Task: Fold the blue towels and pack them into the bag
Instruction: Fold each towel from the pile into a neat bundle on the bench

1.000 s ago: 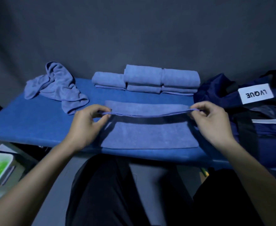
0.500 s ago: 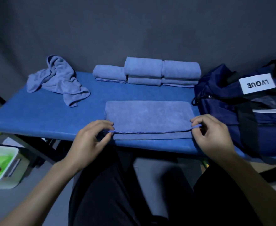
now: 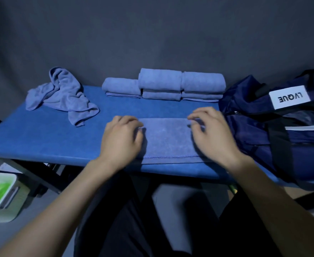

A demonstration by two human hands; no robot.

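Blue surface (image 3: 41, 138); bag (image 3: 274, 130) right of half-folded towel (image 3: 166, 138), folded stack (image 3: 163, 84) behind it. Left hand (image 3: 122, 140), right hand (image 3: 211, 135) rest on towel ends, fingers loosely curled, gripping nothing. Step: flattening fold. Next: fold crosswise, edges aligned.

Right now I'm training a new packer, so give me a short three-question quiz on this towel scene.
1. True or false: the crumpled towel lies left of the folded stacks.
2. Where does the bag sit? A) at the table's right end B) under the table C) at its left end
3. Fill in: both the left hand and the right hand rest on the ___ towel at the table's near edge.

Key: 1 true; 2 A; 3 half-folded.
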